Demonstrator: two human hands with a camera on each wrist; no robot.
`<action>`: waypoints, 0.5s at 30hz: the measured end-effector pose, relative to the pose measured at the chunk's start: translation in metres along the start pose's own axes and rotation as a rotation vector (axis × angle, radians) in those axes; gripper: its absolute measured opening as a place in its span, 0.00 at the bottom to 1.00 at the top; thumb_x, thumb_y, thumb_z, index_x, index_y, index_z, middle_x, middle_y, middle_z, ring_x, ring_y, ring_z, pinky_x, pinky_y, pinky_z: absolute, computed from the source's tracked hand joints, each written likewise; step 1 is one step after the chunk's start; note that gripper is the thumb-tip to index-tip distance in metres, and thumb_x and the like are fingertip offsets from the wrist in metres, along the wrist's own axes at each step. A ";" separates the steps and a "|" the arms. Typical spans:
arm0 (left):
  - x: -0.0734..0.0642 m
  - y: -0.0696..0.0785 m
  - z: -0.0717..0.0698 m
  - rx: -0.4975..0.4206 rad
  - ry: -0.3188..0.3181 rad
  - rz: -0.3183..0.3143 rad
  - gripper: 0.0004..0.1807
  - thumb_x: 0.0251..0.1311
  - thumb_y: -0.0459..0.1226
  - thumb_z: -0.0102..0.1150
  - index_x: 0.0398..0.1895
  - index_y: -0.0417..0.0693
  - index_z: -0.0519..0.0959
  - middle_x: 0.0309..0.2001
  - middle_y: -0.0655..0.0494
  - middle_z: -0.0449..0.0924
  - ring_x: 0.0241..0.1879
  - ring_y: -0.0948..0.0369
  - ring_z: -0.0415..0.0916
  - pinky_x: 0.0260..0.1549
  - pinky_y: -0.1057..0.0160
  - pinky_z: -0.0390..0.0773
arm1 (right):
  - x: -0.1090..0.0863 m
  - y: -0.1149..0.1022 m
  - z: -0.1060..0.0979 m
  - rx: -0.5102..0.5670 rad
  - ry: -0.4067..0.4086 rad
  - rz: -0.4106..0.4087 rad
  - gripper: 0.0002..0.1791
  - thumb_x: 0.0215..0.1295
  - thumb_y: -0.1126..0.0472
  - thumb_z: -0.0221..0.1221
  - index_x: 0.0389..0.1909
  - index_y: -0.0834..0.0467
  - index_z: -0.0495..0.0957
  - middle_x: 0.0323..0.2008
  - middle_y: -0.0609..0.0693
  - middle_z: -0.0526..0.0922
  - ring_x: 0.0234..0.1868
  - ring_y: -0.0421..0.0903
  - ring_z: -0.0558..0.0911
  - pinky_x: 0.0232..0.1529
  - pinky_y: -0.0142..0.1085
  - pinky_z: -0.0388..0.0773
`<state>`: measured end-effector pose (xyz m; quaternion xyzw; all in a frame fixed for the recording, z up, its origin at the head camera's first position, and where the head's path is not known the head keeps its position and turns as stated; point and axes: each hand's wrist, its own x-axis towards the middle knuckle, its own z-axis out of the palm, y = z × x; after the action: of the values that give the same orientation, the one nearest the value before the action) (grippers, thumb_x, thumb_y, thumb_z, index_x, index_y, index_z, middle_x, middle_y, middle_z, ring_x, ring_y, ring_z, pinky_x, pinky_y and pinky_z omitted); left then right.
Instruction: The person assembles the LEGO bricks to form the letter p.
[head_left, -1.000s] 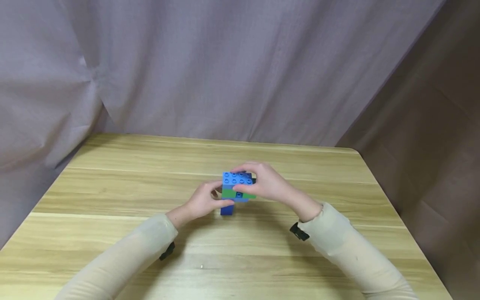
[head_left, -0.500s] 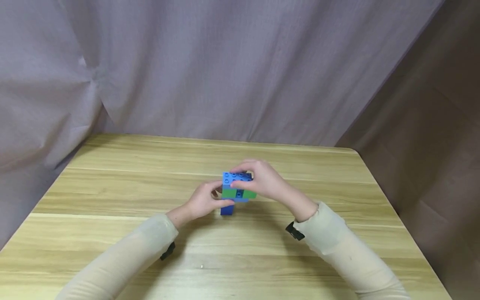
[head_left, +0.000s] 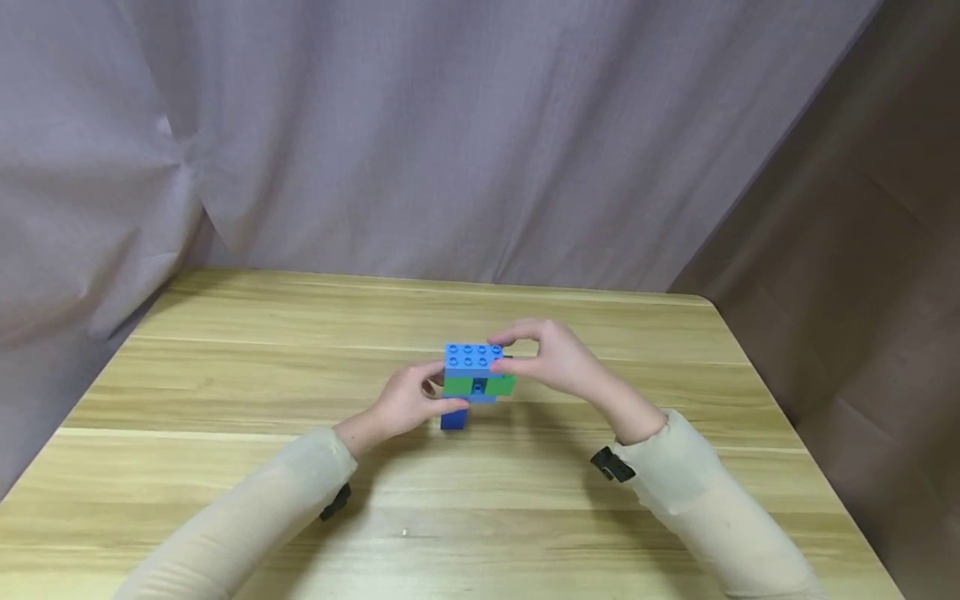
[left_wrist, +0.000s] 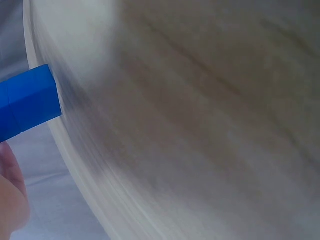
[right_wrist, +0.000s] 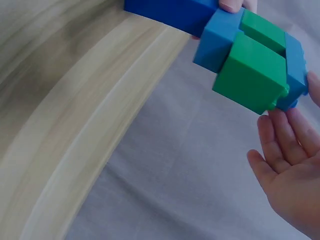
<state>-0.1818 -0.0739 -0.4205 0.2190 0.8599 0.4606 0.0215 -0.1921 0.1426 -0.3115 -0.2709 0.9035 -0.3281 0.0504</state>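
Observation:
A stack of toy building bricks stands mid-table. A light blue studded brick (head_left: 468,357) tops it. Beneath that sit two green bricks (head_left: 457,387) with a gap between them, the right one jutting past the top brick. Lower come another light blue brick (right_wrist: 220,37) and dark blue bricks (head_left: 453,419). From the left, my left hand (head_left: 405,402) grips the lower light blue layer, thumb in front and fingers behind. At the stack's right end, my right hand (head_left: 558,358) holds the top brick between thumb and forefinger; its other fingers extend below in the right wrist view.
The wooden table (head_left: 225,392) reaches to a grey curtain (head_left: 420,150) behind it, with a brown curtain (head_left: 847,250) along the right. A tiny pale speck (head_left: 405,532) lies near the front. Dark wrist straps (head_left: 612,464) show below the sleeves.
My right hand first shifts its thumb up over the top brick, then slides right to the brick's end, uncovering more studs. My left hand and the stack stay in place.

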 end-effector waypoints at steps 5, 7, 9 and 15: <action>0.000 0.000 -0.001 0.006 0.002 0.009 0.24 0.50 0.45 0.68 0.49 0.45 0.77 0.38 0.54 0.83 0.37 0.62 0.78 0.33 0.70 0.79 | 0.000 0.003 0.001 -0.004 0.016 -0.018 0.19 0.53 0.55 0.67 0.45 0.58 0.82 0.43 0.53 0.85 0.50 0.51 0.80 0.56 0.51 0.73; -0.001 -0.001 -0.001 0.017 0.006 0.014 0.23 0.50 0.45 0.68 0.49 0.45 0.77 0.37 0.54 0.83 0.37 0.62 0.78 0.32 0.71 0.79 | 0.000 0.003 0.003 -0.003 0.019 -0.024 0.19 0.53 0.55 0.67 0.45 0.59 0.82 0.42 0.53 0.85 0.49 0.50 0.80 0.57 0.52 0.73; -0.001 -0.002 -0.002 0.031 0.012 0.022 0.23 0.50 0.45 0.69 0.48 0.45 0.78 0.37 0.54 0.83 0.36 0.62 0.78 0.31 0.71 0.79 | 0.000 0.003 0.004 0.002 0.020 -0.028 0.19 0.53 0.55 0.67 0.45 0.59 0.82 0.41 0.53 0.85 0.48 0.50 0.80 0.56 0.52 0.73; 0.000 -0.004 -0.001 0.039 0.015 0.042 0.24 0.49 0.44 0.69 0.48 0.44 0.78 0.37 0.53 0.84 0.35 0.62 0.79 0.30 0.72 0.79 | -0.002 0.004 0.006 0.018 0.025 -0.034 0.19 0.54 0.57 0.66 0.46 0.60 0.81 0.41 0.54 0.85 0.46 0.51 0.80 0.50 0.49 0.77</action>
<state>-0.1832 -0.0769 -0.4230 0.2338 0.8641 0.4457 0.0014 -0.1910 0.1430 -0.3189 -0.2816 0.8964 -0.3403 0.0359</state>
